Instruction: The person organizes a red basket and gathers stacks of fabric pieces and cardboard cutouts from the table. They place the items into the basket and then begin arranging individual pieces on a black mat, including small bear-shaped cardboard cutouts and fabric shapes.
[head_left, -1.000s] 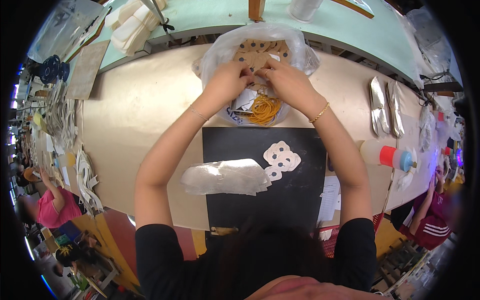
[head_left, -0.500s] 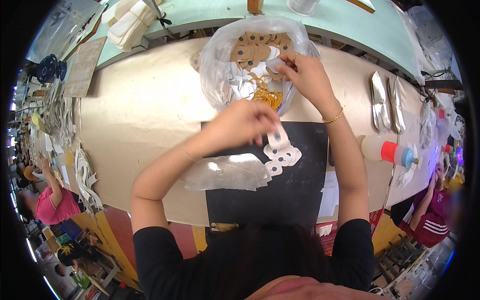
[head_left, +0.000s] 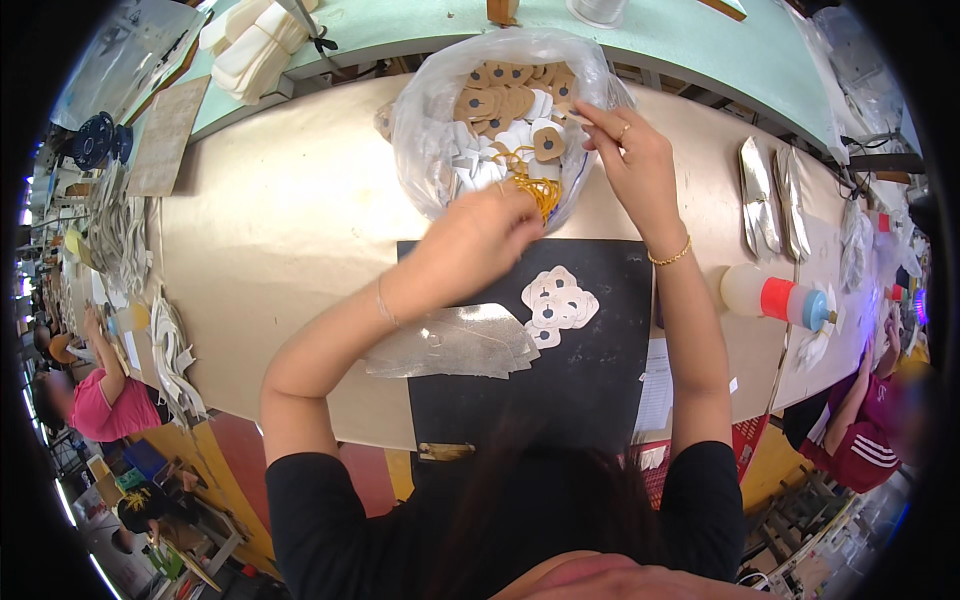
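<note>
At the right rim of a clear plastic bag [head_left: 420, 110], my right hand [head_left: 640, 165] is closed, its fingertips pinched; what they hold, if anything, is too small to make out. Inside the bag lie tan pieces with dark dots [head_left: 495, 105], white pieces [head_left: 480, 170] and yellow rubber bands [head_left: 540, 195]. My left hand [head_left: 480, 240] is blurred by motion at the bag's near edge, its fingers curled and partly hidden. Below it, a cluster of overlapping pale dotted pieces [head_left: 562, 305] rests on a black mat [head_left: 520, 420], beside overlapping silvery-grey sheets [head_left: 450, 343].
To the right lie a bottle with a red band [head_left: 775, 292] and silver pieces [head_left: 760, 200]. Grey strips [head_left: 125, 240] and a board [head_left: 170, 135] are at the left. A pale green shelf [head_left: 430, 25] runs along the back. Other people sit at both sides.
My left hand has moved up from the mat toward the bag, and the pale piece it held has left it. My right hand has shifted slightly right; the whitish piece at its fingertips no longer shows.
</note>
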